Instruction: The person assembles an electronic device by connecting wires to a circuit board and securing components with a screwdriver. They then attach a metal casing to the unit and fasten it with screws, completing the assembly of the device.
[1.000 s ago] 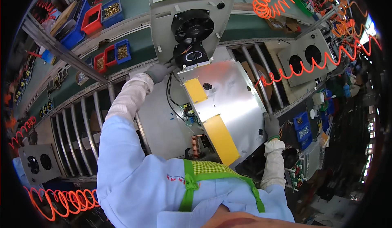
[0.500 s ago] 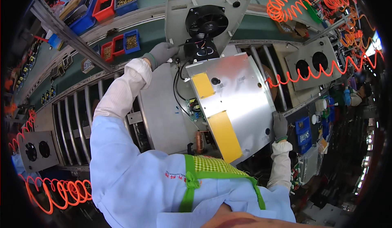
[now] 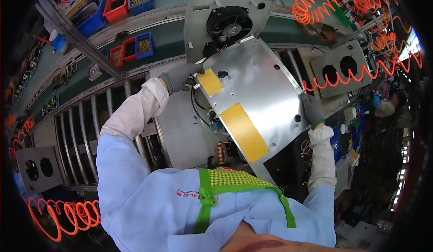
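Note:
A shiny sheet-metal panel (image 3: 257,94) with two yellow patches lies tilted over an open appliance housing (image 3: 180,126). At its upper left edge my gloved left hand (image 3: 180,77) has its fingers curled on the metal, beside a small white connector (image 3: 196,86). My gloved right hand (image 3: 312,110) grips the opposite edge, its thumb side on top. Black cables (image 3: 194,101), part of a circuit board (image 3: 214,116) and a copper coil (image 3: 220,153) show beside the panel. Behind it stands a grey cover (image 3: 252,13) with a black fan (image 3: 229,24), partly hidden by the panel.
Roller bars (image 3: 79,139) run leftward under the housing. Red and blue bins (image 3: 144,43) of small parts stand on the green bench. Another fan panel (image 3: 336,71) is at right, near a coiled orange hose (image 3: 365,76). A metal post (image 3: 79,38) rises at left.
The panel has shifted up and left, covering more of the fan cover's base. My left hand has come down onto its edge; my right hand has moved up with it.

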Action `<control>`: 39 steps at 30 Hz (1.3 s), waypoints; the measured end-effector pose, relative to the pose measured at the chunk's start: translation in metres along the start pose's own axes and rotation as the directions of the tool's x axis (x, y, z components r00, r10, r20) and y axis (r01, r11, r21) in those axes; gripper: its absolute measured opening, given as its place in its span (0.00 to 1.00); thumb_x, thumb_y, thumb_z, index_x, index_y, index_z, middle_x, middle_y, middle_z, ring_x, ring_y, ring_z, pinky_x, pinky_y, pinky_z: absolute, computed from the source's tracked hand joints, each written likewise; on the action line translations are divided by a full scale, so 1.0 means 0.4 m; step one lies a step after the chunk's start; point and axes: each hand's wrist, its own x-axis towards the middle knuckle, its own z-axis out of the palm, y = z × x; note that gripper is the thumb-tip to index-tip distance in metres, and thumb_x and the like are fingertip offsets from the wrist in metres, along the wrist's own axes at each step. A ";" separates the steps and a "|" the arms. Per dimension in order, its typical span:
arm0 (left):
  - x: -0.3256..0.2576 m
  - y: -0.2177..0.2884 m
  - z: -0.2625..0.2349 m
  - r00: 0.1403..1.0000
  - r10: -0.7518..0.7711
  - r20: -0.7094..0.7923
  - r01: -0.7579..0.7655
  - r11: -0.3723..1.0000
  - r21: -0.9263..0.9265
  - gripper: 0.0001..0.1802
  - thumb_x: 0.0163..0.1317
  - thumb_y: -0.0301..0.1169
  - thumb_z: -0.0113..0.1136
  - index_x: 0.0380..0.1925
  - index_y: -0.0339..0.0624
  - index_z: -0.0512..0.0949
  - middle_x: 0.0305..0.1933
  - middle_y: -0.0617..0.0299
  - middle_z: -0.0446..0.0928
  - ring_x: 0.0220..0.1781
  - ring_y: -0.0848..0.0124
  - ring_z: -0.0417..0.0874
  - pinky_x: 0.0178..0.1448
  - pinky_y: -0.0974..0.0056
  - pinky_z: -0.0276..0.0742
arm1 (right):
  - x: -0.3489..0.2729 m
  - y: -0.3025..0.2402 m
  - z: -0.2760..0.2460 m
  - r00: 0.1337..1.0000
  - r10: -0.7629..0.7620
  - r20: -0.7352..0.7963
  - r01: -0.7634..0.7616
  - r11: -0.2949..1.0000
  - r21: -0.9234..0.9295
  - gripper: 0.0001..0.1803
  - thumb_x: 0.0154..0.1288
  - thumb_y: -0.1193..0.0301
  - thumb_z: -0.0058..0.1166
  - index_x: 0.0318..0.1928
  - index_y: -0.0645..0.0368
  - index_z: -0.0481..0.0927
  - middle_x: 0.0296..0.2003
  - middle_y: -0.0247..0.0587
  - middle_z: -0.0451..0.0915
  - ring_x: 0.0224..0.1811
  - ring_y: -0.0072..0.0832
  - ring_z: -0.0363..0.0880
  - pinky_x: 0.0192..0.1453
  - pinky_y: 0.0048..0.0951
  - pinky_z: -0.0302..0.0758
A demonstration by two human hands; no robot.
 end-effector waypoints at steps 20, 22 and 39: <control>0.108 -0.081 0.004 0.940 0.339 0.047 -0.310 0.901 -0.304 0.17 0.63 0.26 0.60 0.53 0.41 0.76 0.54 0.60 0.76 0.57 0.67 0.77 0.58 0.58 0.79 | 0.024 -0.009 0.111 0.983 0.182 -0.008 -0.182 0.983 0.028 0.30 0.69 0.48 0.45 0.49 0.64 0.81 0.46 0.62 0.80 0.52 0.55 0.77 0.56 0.45 0.71; 0.098 -0.102 0.013 0.855 0.517 0.039 -0.508 0.851 -0.131 0.16 0.66 0.32 0.58 0.51 0.39 0.77 0.54 0.59 0.76 0.55 0.68 0.77 0.57 0.61 0.78 | 0.033 -0.002 0.102 0.981 0.194 0.007 -0.194 0.980 -0.044 0.29 0.69 0.48 0.45 0.49 0.64 0.81 0.46 0.62 0.80 0.52 0.55 0.77 0.56 0.45 0.71; 0.144 -0.038 -0.002 0.835 0.544 -0.083 -0.550 0.825 -0.126 0.20 0.63 0.43 0.59 0.42 0.36 0.83 0.37 0.62 0.80 0.35 0.74 0.77 0.40 0.69 0.72 | -0.012 -0.071 0.138 0.989 0.151 -0.001 -0.151 0.989 -0.003 0.25 0.71 0.54 0.44 0.49 0.65 0.80 0.43 0.63 0.80 0.48 0.55 0.78 0.52 0.44 0.72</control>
